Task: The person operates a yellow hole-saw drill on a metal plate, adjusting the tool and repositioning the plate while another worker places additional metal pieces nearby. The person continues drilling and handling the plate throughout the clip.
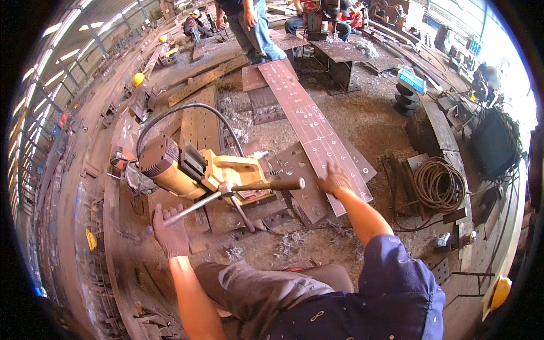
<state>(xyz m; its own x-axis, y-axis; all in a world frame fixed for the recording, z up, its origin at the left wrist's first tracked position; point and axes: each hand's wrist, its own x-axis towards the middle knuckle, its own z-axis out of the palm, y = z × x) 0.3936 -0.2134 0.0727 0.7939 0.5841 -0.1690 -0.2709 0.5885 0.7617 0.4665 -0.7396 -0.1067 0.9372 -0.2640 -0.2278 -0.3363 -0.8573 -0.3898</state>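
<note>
A yellow magnetic drill (238, 170) with a dark motor end sits in front of me on steel plates. My left hand (171, 233), in a dark glove, is closed round the outer end of one metal feed lever (195, 208) of the drill. Another lever with a brown grip (286, 184) points to the right. My right hand (336, 181), also gloved, rests with spread fingers at the near left edge of a long reddish steel plate (303, 122). White chalk marks and small circles cover that plate. Beneath it lies a plate with drilled holes (300, 167).
A coiled hose (439, 184) lies at right, near a black stand bearing a blue box (412, 82). Metal shavings (292, 243) litter the ground before my knees. Someone in jeans (255, 34) stands at the long plate's far end; other people work farther back.
</note>
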